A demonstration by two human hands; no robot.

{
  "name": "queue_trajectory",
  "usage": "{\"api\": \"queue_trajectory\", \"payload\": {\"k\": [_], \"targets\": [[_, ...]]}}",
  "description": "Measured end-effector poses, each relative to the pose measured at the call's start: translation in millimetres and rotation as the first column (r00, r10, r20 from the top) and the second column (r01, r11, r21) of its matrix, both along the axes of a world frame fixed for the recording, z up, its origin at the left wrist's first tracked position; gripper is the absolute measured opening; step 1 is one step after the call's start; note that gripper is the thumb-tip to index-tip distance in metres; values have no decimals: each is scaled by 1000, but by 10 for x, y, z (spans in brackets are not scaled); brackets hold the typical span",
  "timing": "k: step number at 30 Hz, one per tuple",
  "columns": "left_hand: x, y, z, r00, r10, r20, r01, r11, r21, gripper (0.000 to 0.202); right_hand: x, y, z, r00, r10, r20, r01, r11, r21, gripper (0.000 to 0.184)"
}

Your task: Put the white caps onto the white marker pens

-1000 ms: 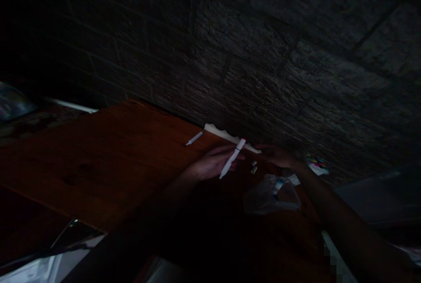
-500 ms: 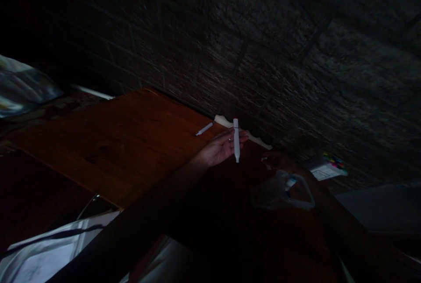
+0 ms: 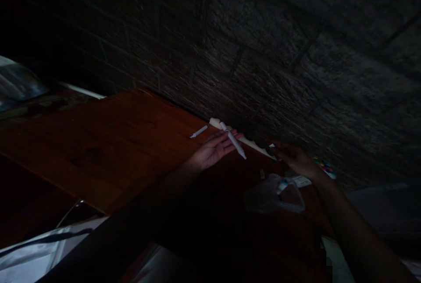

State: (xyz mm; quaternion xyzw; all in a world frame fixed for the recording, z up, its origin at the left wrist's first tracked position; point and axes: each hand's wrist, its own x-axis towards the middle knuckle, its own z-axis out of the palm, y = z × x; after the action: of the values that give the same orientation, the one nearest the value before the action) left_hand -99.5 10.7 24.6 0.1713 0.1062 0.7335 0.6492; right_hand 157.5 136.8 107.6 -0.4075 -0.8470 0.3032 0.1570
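My left hand point(image 3: 215, 149) is palm up with its fingers stretched out. A white marker point(image 3: 234, 142) with a reddish end lies slantwise across those fingers, its tapered tip toward the lower right. My right hand point(image 3: 292, 156) is raised to the right of it, fingertips pinched on a small white piece point(image 3: 272, 145) too dim to name. On the table left of my left hand lies a second white marker point(image 3: 199, 132). Below my right hand are a small pale cap-like piece point(image 3: 262, 174) and a clear plastic container point(image 3: 292, 206) with a blue-and-white item inside.
The brown wooden table point(image 3: 131, 143) meets a dark stone-block wall point(image 3: 250, 68). A cream strip with a wavy edge point(image 3: 255, 146) lies along that side. Behind my right forearm are several colourful marker ends point(image 3: 324, 167). A pale bag-like item point(image 3: 33, 248) is at lower left.
The marker on my left hand has turned from nearly upright to slanting. My right hand has risen with the small white piece, and the cap-like piece now shows on the table.
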Motion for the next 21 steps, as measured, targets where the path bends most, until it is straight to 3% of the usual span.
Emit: {"api": "queue_trajectory", "payload": {"k": [4, 8, 13, 21], "targets": [[-1, -10, 20, 999, 45, 15, -44, 999, -29, 13, -115, -365, 390, 993, 99, -65, -105, 990, -91, 54], [7, -25, 55, 998, 57, 16, -56, 998, -36, 12, -278, -663, 559, 989, 136, -56, -143, 979, -145, 41], [4, -42, 85, 999, 30, 15, -30, 999, 16, 16, -368, -765, 539, 993, 40, -114, -65, 972, -224, 42], [26, -55, 124, 996, 75, 43, -76, 997, 33, 15, -412, -753, 398, 986, 13, -166, -71, 933, -352, 38]]}}
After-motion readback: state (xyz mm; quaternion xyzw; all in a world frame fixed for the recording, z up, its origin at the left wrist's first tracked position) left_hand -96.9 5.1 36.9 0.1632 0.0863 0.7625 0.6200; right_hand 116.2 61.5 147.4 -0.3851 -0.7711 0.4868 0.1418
